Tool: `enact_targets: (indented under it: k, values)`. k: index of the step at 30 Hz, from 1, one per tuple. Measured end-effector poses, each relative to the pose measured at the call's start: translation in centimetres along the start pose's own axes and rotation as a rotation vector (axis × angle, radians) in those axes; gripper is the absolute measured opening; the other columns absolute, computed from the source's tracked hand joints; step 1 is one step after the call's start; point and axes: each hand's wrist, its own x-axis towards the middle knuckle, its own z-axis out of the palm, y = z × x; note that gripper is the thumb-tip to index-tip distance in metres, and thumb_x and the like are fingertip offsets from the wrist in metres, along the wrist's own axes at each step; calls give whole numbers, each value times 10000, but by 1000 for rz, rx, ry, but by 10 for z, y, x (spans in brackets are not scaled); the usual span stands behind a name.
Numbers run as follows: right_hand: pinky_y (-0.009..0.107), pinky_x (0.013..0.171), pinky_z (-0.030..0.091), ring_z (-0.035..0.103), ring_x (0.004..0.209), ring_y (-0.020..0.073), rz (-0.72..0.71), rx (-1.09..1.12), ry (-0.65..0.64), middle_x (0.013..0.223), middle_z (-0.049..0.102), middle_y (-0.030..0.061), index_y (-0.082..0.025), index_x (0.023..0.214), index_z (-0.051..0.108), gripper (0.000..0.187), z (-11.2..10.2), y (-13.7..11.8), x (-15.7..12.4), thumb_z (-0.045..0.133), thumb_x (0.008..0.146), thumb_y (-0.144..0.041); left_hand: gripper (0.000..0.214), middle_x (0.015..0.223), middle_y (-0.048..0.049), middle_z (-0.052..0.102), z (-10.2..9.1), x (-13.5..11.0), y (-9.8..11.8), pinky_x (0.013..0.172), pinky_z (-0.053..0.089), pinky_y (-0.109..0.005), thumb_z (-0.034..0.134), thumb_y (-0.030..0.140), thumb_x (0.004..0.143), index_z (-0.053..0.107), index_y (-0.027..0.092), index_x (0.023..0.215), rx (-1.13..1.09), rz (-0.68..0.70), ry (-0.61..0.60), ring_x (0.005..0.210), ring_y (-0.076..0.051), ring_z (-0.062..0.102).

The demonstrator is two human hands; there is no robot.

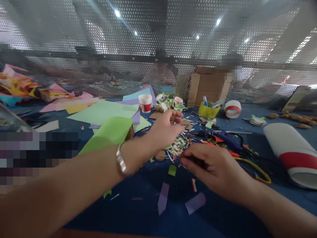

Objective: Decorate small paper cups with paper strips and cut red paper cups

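My left hand (168,129), a silver bracelet at its wrist, reaches over a heap of shredded paper scraps (179,145). Its fingers are loosely curved and apart, with nothing visible in them. Closer to me, my right hand (210,167) is closed, thumb and forefinger pinched together at the near edge of the heap. Whatever lies in that pinch is too small or hidden to name. Below the hands lie a green paper piece (172,170), a pointed purple paper strip (163,198), a round-ended purple strip (195,203) and a red-and-white sliver (193,185).
Coloured paper sheets (106,112) spread on the left. A paper cup (145,103), cut cup pieces (170,102), a yellow holder (209,110) and a cardboard box (209,86) stand behind. Yellow-handled scissors (257,170) and a large white-and-red cup (292,152) lie right.
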Motion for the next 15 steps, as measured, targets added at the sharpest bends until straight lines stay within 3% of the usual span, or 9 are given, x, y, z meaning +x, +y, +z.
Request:
enact_targets:
  k: [3, 6, 9, 11, 15]
  values:
    - [241, 638, 449, 627, 708, 129, 24, -47, 47, 781, 690, -18, -213, 870, 662, 132, -5, 2, -2, 575, 968, -194, 193, 1001, -70, 694, -6, -57, 12, 810, 484, -359, 680, 145, 812, 651, 202, 995, 150, -35, -159, 955, -225, 646]
    - [258, 629, 459, 648, 707, 145, 109, -102, 45, 783, 709, -11, -220, 869, 682, 146, -13, 4, -3, 576, 966, -242, 116, 946, -36, 699, -12, -86, 23, 740, 482, -332, 653, 214, 884, 650, 224, 1000, 224, -11, -221, 900, -203, 651]
    - [283, 633, 487, 662, 695, 160, 229, -156, 16, 825, 737, -1, -240, 915, 713, 226, -26, 5, -12, 547, 995, -371, 98, 926, -8, 684, -15, -94, 25, 701, 483, -305, 639, 213, 911, 650, 238, 1005, 291, 42, -200, 867, -175, 640]
    - [312, 711, 528, 705, 817, 192, 292, -225, 75, 952, 766, 24, -259, 991, 731, 250, -37, 9, -26, 555, 985, -437, 102, 948, -1, 681, -16, -94, 21, 691, 485, -289, 638, 191, 908, 653, 237, 998, 299, 82, -166, 881, -162, 639]
    - [348, 597, 495, 693, 680, 214, 480, -541, 361, 911, 762, 53, -304, 1022, 725, 336, -71, 44, -84, 605, 909, -597, 92, 907, 7, 665, -21, -88, 10, 659, 481, -271, 642, 162, 891, 638, 217, 966, 214, 119, -106, 809, -132, 614]
